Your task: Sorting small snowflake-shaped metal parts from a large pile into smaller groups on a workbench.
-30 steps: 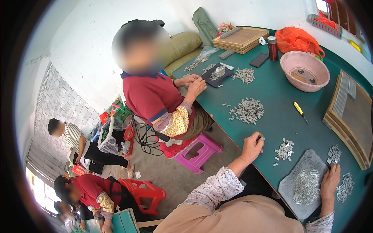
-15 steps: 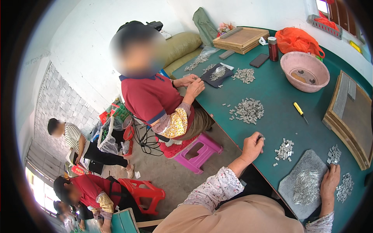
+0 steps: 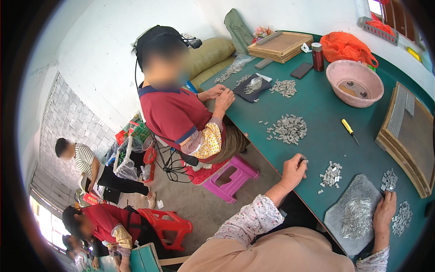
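Hands (image 3: pixel 293 171) (image 3: pixel 385 213) at green table (image 3: pixel 317 113); perhaps five metal-piece piles (image 3: pixel 288 128).

Single head-worn fisheye view, looking down and leftward, close over the green surface (image 3: pixel 317 113), rim edges bending

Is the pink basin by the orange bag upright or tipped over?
Upright. The pink basin sits on the green table with its mouth facing up, its inner bottom visible, nearly empty.

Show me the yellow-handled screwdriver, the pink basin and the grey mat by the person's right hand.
Yellow-handled screwdriver (image 3: pixel 347 127): head view, on its handle.
Pink basin (image 3: pixel 334 77): head view, on its near rim.
Grey mat (image 3: pixel 362 188): head view, on its bare upper part.
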`<state>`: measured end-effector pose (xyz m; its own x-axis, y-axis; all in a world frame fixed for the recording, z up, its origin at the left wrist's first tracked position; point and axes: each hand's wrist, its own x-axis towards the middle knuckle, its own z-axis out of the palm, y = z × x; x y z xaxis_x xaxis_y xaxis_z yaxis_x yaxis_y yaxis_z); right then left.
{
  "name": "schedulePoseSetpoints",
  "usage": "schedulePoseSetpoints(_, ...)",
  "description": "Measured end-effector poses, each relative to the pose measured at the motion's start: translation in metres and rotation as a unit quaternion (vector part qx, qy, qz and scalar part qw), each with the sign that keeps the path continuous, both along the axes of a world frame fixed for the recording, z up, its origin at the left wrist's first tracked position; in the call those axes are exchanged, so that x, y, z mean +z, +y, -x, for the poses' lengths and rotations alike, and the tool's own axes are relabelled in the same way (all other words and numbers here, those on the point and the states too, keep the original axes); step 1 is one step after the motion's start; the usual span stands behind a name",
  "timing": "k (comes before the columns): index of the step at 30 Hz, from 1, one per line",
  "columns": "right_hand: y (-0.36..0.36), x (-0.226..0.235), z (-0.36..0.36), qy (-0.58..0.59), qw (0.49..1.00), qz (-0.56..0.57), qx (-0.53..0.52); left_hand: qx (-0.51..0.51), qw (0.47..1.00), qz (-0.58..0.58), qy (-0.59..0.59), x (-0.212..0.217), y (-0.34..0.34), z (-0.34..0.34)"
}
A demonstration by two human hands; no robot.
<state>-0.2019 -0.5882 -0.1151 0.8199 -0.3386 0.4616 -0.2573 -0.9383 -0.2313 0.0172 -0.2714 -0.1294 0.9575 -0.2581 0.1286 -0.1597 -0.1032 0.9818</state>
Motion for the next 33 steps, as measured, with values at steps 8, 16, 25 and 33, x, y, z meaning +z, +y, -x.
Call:
schedulePoseSetpoints(8, 0.0017, 0.0015, -0.0013, -0.008, 1.0, 0.001, -0.005, 0.0, 1.0, 0.001, -0.001, -0.0002, -0.0003, 0.0005)
schedulePoseSetpoints(16, 0.0008, 0.0015, -0.002, 0.005, 1.0, -0.004, -0.007, 0.006, 0.999, 0.009, 0.036, 0.0002, 0.0005, 0.0025)
schedulePoseSetpoints(25, -0.0002, -0.0013, -0.0013, 0.002, 1.0, 0.002, -0.008, 0.0, 0.999, 0.008, 0.034, -0.0034, 0.0021, 0.0006)
schedulePoseSetpoints(33, 0.0006, 0.0004, -0.0011, 0.003, 1.0, 0.001, -0.009, 0.006, 0.998, 0.038, 0.042, -0.0008, 0.0024, 0.0016)
